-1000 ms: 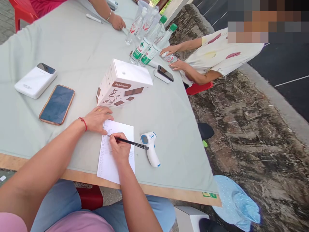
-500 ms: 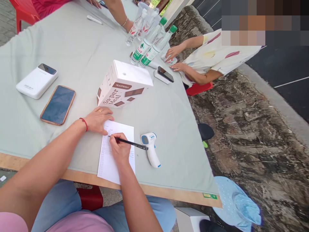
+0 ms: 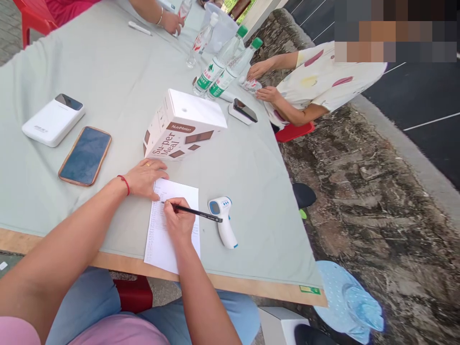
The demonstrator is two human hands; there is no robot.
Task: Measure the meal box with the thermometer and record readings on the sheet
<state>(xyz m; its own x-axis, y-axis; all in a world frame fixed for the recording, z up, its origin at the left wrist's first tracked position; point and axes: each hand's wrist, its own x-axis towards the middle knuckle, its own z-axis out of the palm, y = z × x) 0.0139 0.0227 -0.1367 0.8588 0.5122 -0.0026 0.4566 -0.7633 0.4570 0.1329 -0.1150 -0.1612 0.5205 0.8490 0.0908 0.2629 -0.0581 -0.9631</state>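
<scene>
My right hand (image 3: 180, 218) is closed around a black pen (image 3: 201, 212), its tip down at the upper left part of a sheet of paper (image 3: 153, 249) covered in small print and marks. Flat at the sheet's upper left corner lies my left hand (image 3: 145, 178), fingers stretched out, holding nothing. Just beyond the left hand stands a white box (image 3: 196, 108) with brown lettering. To the right of the paper a white and blue infrared thermometer (image 3: 225, 225) lies on its side.
Left on the table (image 3: 258, 191) are a smartphone (image 3: 85, 155) and a white power bank (image 3: 53, 120). Water bottles (image 3: 223, 79), a clear plastic tub (image 3: 224, 28) and a black-topped device (image 3: 243, 111) stand behind the box. Two people sit across, one hand (image 3: 172, 21) at a bottle.
Across the table, a person's hand has moved left with a bottle, away from the bottle group. My hands stay at the paper; the pen's rear end has shifted slightly right.
</scene>
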